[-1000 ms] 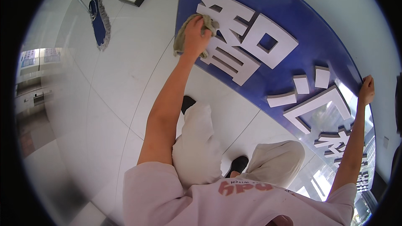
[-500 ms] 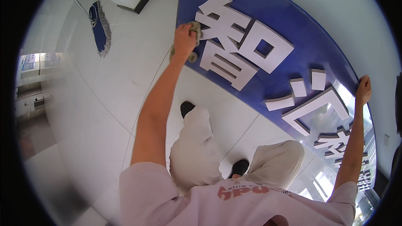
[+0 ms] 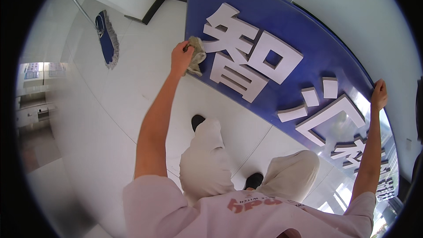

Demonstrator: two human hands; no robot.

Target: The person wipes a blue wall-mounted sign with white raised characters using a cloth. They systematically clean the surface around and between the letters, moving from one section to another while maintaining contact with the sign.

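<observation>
Compared with half a second ago, the left hand (image 3: 181,57) has moved a little farther left, so that it now sits over the left edge of the blue sign (image 3: 282,22), next to the floor (image 3: 128,92). The olive-grey cloth (image 3: 197,55), partly hidden behind that hand then, now shows more fully, bunched to the right of the fingers. The whole view has shifted too: the sign and the mop (image 3: 107,39) on the far left both sit lower in it. The right hand (image 3: 379,94) has stayed at the sign's far edge, toward its right end.

The left fingers are closed on the cloth, which lies rumpled and creased against the sign's left end, beside the leftmost tip of the first raised character (image 3: 288,57). The right hand's fingers are curled together, clamped on the sign's far edge.

The sign lies in front of the person, running from far left to near right along the pale wall (image 3: 348,9). Its face is glossy deep blue, with thick white characters standing out from it, and bright reflections wash over its right end
</observation>
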